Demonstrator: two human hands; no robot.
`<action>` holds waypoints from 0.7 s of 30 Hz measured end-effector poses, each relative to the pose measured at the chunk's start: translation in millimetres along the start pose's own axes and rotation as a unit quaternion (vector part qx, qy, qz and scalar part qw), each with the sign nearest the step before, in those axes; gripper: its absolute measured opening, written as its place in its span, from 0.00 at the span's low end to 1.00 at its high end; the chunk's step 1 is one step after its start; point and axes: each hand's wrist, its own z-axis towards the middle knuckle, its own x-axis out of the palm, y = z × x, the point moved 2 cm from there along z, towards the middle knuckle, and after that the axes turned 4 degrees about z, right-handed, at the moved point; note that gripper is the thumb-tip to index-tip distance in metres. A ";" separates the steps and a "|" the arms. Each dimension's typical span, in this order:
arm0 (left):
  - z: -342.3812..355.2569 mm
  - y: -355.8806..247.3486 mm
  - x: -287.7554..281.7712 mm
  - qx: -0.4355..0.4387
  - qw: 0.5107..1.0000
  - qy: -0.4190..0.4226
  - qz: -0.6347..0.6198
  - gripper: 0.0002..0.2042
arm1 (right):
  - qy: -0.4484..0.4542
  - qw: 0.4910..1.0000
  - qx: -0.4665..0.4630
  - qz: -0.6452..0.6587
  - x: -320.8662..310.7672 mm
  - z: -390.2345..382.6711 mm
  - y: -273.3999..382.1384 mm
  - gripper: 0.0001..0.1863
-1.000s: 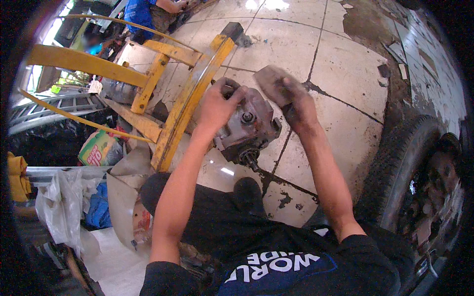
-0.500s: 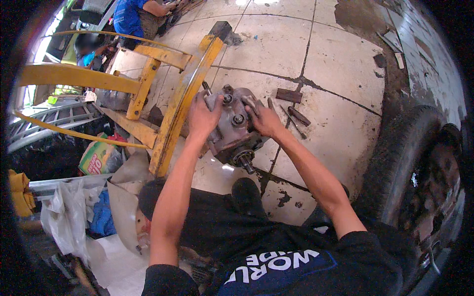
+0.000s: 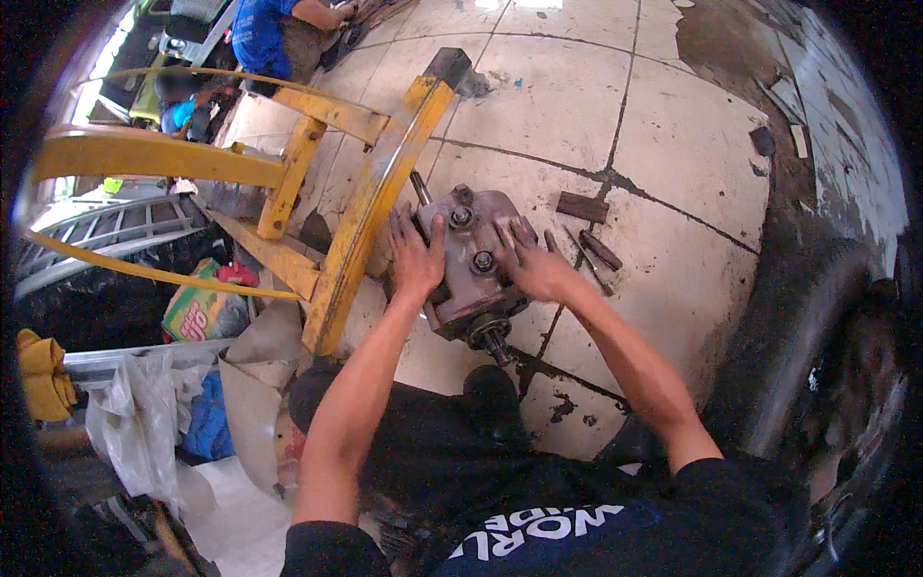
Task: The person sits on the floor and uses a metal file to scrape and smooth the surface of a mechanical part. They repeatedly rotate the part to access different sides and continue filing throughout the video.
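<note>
Greasy grey metal is what I am pressing on: a squat gearbox housing (image 3: 473, 264) sitting on the pale tiled floor (image 3: 673, 154), just in front of my knees and right beside the yellow steel frame (image 3: 370, 207). I am laying my left hand (image 3: 416, 258) flat over its left edge, fingers spread and pointing away from me, palm down on the casing rather than wrapped around anything. I am resting my right hand (image 3: 535, 266) on its right side in the same way, fingers fanned out and open, touching the housing without closing on it. Between my two hands two bolt heads (image 3: 484, 261) are showing on the top face, and a short splined shaft (image 3: 494, 341) is sticking out of the near end toward me. A few dark flat metal pieces (image 3: 584, 207) are lying on the tiles just beyond my right hand. To my right a black tyre (image 3: 798, 346) is standing close by, and to my left a colourful printed bag (image 3: 197, 313) is lying under the frame. Far off at the top another person in a blue shirt (image 3: 258, 34) is crouching.
</note>
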 end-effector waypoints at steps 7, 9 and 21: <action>-9.8 30.7 9.7 0.004 0.999 -0.006 0.034 0.38 | 0.029 0.999 0.005 -0.030 -6.0 -15.7 28.6 0.44; 0.4 20.2 18.6 0.040 0.999 -0.024 0.018 0.38 | 0.036 0.998 -0.006 -0.042 -19.9 -4.0 10.4 0.47; 1.3 -31.4 -10.3 -0.057 0.995 0.021 -0.082 0.37 | 0.118 0.991 0.052 0.035 -22.4 15.7 -12.9 0.46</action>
